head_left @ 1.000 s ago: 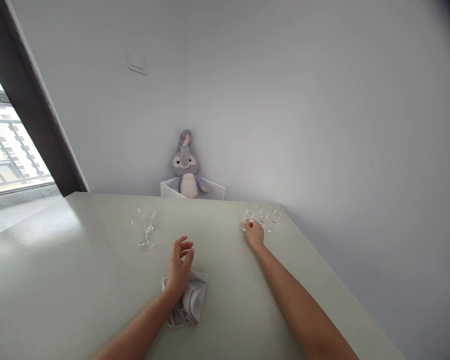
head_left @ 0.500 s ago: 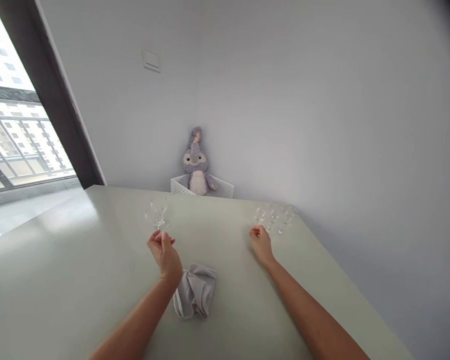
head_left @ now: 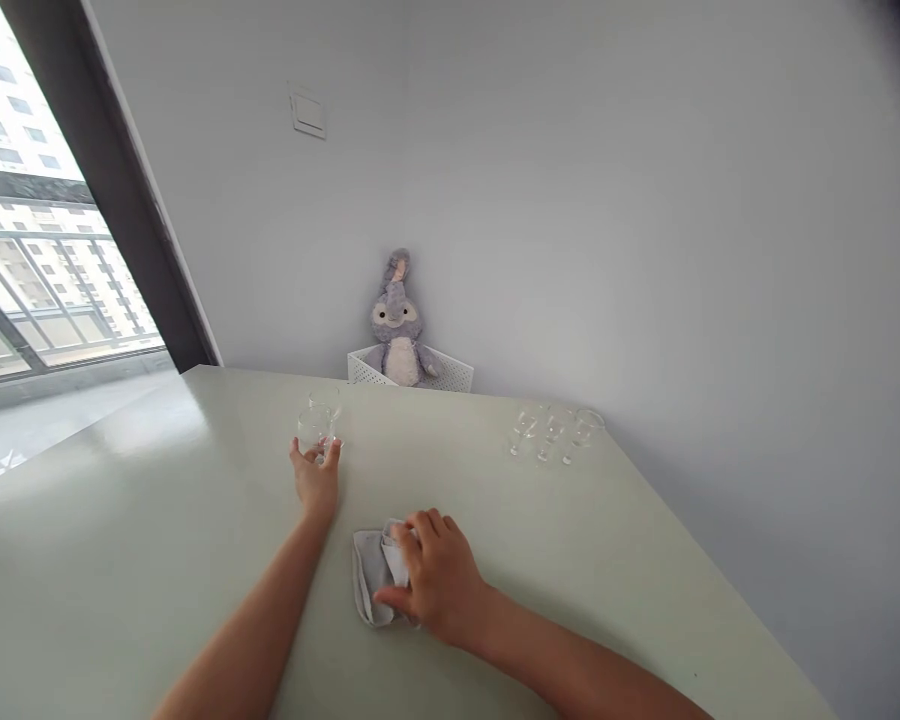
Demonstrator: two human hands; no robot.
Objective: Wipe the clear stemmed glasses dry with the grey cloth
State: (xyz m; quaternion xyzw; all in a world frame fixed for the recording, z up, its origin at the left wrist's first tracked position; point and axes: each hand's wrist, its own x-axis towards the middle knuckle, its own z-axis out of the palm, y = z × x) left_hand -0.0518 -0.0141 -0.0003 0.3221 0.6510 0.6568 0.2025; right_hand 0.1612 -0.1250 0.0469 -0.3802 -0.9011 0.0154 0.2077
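Clear glass (head_left: 313,425) could knock the goblet (head_left: 326,402) behind if our left hand (head_left: 317,484), grip unclear, slips; our right hand (head_left: 444,580), fingers apart, overhangs grey cloth (head_left: 375,575).

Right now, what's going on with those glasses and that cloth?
A person is working at a table with both hands. The left hand has its fingers around the lower part of a clear glass. The right hand is spread over a grey cloth. More glasses are over on the right.
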